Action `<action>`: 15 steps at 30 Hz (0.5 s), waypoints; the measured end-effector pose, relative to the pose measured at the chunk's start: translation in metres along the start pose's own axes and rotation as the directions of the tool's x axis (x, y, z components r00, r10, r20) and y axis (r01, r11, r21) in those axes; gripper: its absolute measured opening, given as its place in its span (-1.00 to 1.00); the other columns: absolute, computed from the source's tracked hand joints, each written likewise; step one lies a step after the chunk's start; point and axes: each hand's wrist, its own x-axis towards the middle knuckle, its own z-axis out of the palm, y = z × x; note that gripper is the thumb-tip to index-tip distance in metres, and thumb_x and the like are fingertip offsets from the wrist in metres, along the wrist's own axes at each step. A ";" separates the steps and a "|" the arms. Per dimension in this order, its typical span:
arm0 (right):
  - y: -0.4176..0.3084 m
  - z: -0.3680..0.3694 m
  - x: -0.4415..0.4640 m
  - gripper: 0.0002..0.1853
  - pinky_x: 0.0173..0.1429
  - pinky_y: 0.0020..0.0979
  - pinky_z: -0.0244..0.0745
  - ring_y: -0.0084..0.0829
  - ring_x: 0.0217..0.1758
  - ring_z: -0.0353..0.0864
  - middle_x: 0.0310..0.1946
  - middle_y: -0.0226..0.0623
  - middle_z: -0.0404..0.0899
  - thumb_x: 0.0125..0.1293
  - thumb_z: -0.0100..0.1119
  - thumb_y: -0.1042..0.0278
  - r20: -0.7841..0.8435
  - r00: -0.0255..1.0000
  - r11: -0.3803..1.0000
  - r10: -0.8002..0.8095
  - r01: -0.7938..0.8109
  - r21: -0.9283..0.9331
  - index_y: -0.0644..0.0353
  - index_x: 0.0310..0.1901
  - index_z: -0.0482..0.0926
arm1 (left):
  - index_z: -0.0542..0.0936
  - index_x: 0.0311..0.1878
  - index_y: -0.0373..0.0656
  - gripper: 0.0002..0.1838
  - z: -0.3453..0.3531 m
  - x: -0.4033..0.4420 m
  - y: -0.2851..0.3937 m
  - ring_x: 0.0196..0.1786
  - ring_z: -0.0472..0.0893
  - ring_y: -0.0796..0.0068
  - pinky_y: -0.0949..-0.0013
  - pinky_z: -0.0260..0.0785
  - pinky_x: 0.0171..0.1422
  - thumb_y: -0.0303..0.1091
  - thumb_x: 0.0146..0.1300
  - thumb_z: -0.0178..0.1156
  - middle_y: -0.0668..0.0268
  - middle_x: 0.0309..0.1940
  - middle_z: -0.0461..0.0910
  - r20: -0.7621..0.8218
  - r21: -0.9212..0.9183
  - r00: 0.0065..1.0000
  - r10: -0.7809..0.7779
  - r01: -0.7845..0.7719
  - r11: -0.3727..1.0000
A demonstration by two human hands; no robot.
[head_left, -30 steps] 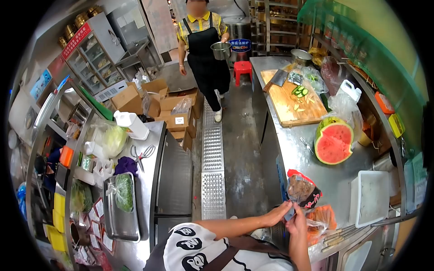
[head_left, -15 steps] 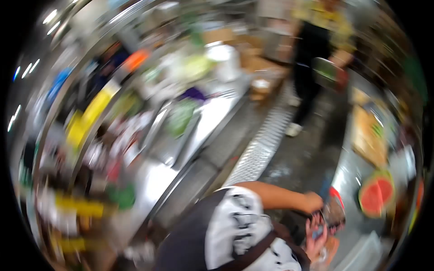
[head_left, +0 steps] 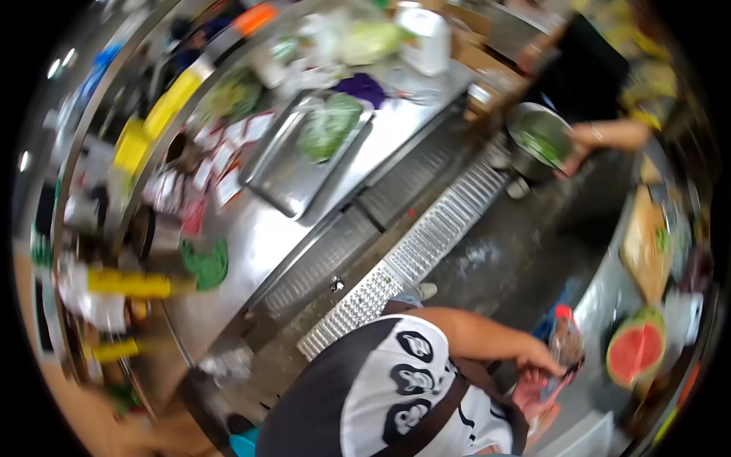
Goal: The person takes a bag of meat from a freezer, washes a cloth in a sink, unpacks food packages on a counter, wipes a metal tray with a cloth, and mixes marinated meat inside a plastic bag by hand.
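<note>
Pinching a plastic bag point(head_left: 566, 343), the left hand point(head_left: 542, 356) adjoins the right hand point(head_left: 531, 392), whose grip's unclear.

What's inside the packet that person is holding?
Through the clear part of the packet something brownish shows, too blurry to name. The left hand covers some of the near end, so what's there stays hidden.

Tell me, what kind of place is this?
It looks like a working kitchen, perhaps a restaurant's. You can see a big metal pot in someone's hand, a steel tray with bagged greens, and a wooden cutting board.
</note>
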 end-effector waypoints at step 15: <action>-0.051 -0.043 -0.098 -0.83 0.10 -0.26 0.24 -0.35 -0.30 0.43 -0.46 -0.27 0.50 0.19 0.03 0.36 0.178 0.842 0.550 -0.510 0.478 -0.685 0.24 -0.49 0.43 | 0.55 -0.27 -0.47 -0.80 0.015 -0.026 0.013 -0.26 0.63 0.31 0.29 0.49 -0.11 -0.53 0.04 0.16 0.07 -0.31 0.61 -0.111 -0.075 0.993 0.045 -0.054 0.996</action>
